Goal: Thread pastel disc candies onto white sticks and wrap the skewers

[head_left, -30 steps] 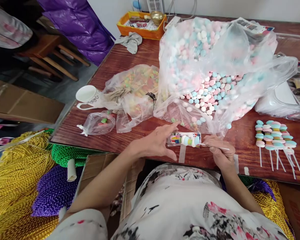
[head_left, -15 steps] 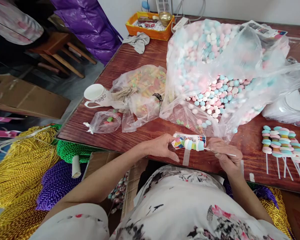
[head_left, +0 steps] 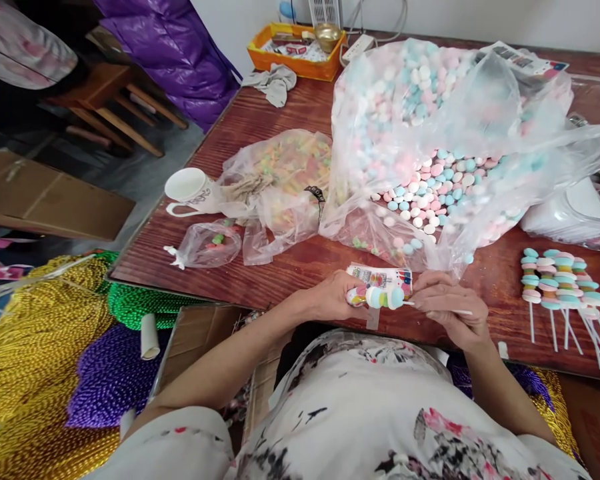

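Observation:
My right hand [head_left: 453, 312] pinches the white stick of a candy skewer [head_left: 384, 297], whose pale blue, white and yellow-green pieces point left toward my other hand. Behind the skewer is a small printed wrapper [head_left: 380, 277] with coloured patches at its right end. My left hand [head_left: 333, 298] has its fingers and thumb closed on the wrapper's left end, right at the tip of the skewer. Whether that tip lies inside the wrapper, I cannot make out. Finished-looking candy skewers [head_left: 560, 283] lie together on the table at the right, their sticks toward me.
A big clear bag of pink, blue and white candies [head_left: 435, 193] spreads over the table [head_left: 265, 280]. Left of it are a bag of gummy candies [head_left: 290, 167], a small knotted bag [head_left: 213, 243] and a white mug [head_left: 186, 185]. An orange basket [head_left: 295, 67] stands behind. Bead strands [head_left: 30, 333] hang at lower left.
My left thumb and fingers have closed in on the wrapper and the skewer's tip; before, the thumb was apart. The skewer has shifted slightly left and down. The whole view has moved a little.

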Available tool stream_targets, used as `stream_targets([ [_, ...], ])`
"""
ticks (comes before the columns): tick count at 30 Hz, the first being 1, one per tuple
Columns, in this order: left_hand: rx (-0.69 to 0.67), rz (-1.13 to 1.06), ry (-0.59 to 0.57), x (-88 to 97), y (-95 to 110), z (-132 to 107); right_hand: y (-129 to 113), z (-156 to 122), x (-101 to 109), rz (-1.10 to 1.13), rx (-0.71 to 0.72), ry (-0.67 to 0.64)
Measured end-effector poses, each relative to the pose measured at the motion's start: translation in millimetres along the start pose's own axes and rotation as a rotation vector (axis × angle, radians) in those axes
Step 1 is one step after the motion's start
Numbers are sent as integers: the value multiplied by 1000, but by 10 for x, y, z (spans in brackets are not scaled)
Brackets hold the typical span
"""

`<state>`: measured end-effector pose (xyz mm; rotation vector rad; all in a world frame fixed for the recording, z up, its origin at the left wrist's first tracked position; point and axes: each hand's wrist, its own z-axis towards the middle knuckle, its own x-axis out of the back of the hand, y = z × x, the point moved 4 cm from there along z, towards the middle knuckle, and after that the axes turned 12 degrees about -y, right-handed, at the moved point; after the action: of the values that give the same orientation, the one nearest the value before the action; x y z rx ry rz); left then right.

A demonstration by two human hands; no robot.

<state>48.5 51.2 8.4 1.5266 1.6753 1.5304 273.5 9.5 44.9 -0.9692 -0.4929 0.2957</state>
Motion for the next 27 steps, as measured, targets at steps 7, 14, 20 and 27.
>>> stream_targets([
  [7, -28, -40, -16, 21, 169, 6, -15, 40, -48, 27, -57, -9],
  [14, 6, 478, 158, -18, 155, -2, 189, -52, -97, 174, -239, 351],
  [20, 35, 338, 70, -51, 222, 30, 264, -52, -223, 287, -262, 468],
  [27, -19, -71, -166, -74, 234, 30, 155, 50, -187, 150, -188, 260],
])
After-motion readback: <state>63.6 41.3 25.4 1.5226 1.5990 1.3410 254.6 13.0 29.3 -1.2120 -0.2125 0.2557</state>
